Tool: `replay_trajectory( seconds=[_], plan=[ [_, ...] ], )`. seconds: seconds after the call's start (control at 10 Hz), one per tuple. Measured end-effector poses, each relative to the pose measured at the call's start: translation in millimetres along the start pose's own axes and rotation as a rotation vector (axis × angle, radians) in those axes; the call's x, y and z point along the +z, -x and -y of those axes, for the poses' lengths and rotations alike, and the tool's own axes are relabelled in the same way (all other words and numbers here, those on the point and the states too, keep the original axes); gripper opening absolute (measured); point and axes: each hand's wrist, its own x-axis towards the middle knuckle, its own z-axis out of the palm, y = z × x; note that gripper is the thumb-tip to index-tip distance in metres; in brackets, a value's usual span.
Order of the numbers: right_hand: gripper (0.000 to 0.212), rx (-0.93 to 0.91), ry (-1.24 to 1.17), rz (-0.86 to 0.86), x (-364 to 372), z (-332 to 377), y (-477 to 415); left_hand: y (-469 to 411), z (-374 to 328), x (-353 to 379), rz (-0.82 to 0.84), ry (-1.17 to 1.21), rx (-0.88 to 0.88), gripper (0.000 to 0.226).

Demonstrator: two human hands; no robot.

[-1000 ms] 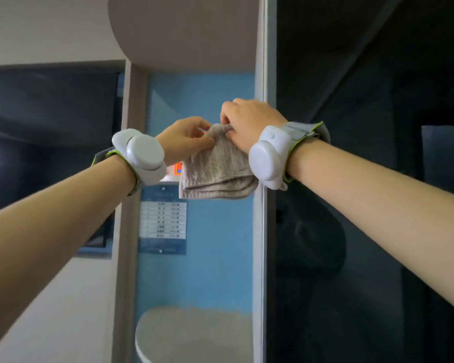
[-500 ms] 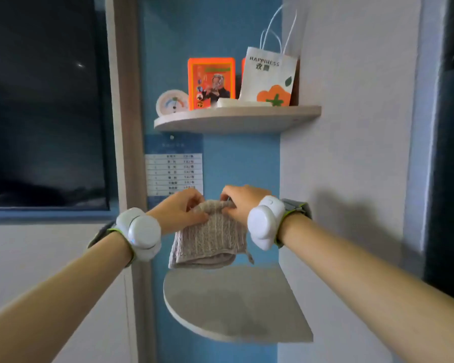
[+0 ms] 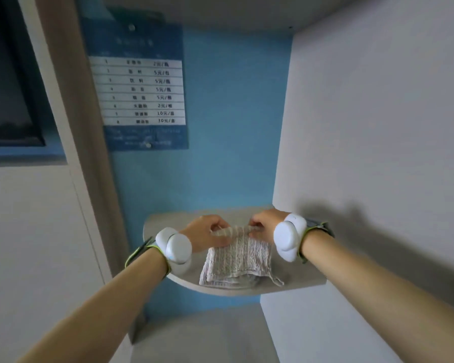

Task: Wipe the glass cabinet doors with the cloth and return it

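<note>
A folded beige ribbed cloth [image 3: 236,260] lies on a rounded grey corner shelf [image 3: 294,281], its near fold by the shelf's front edge. My left hand [image 3: 207,235] pinches the cloth's far left corner. My right hand [image 3: 265,224] pinches its far right corner. Both wrists carry white rounded devices. A dark glass cabinet door [image 3: 5,82] shows only at the far left edge.
A blue wall [image 3: 228,127] backs the shelf and carries a printed price list [image 3: 142,93]. A white cabinet side [image 3: 378,127] closes in on the right, a beige upright [image 3: 76,127] on the left. Another grey shelf [image 3: 202,334] lies below, and one overhangs above.
The view has dropped from the dark glass door down past the upper shelf. Both hands have lowered the cloth from mid-air onto the lower corner shelf, still gripping its top corners.
</note>
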Motion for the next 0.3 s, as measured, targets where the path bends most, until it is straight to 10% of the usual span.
replay_trajectory(
  seconds=[0.3],
  plan=[
    [0.032,-0.096,0.012,-0.03,35,-17,-79,-38,45,14,-0.102,-0.078,-0.181,0.037]
  ],
)
